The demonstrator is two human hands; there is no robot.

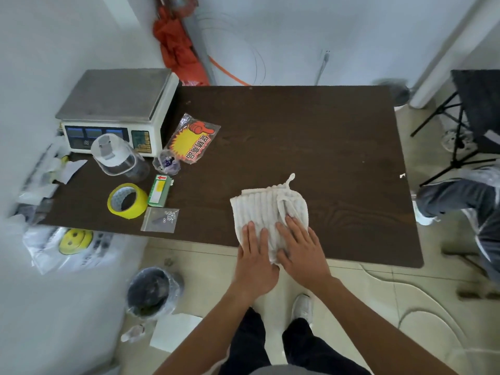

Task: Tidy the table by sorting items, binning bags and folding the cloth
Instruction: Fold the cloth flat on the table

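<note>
A white ribbed cloth point(266, 205) lies folded near the front edge of the dark brown table point(311, 136), its hanging loop pointing away from me. My left hand point(255, 255) rests flat on the cloth's near left part, fingers spread. My right hand point(301, 247) lies flat on its near right part beside the left. Neither hand grips the cloth. At the table's left are a roll of yellow tape point(127, 200), a green and white box point(159, 190), a small zip bag point(160, 219) with small parts, and a red and yellow printed packet point(193, 138).
A weighing scale point(116, 109) stands at the back left, with a clear plastic jug point(119, 158) and a small clear cup point(166, 163) before it. A lined bin point(151, 292) stands on the floor left of my legs. Another person's leg point(457, 198) is at the right.
</note>
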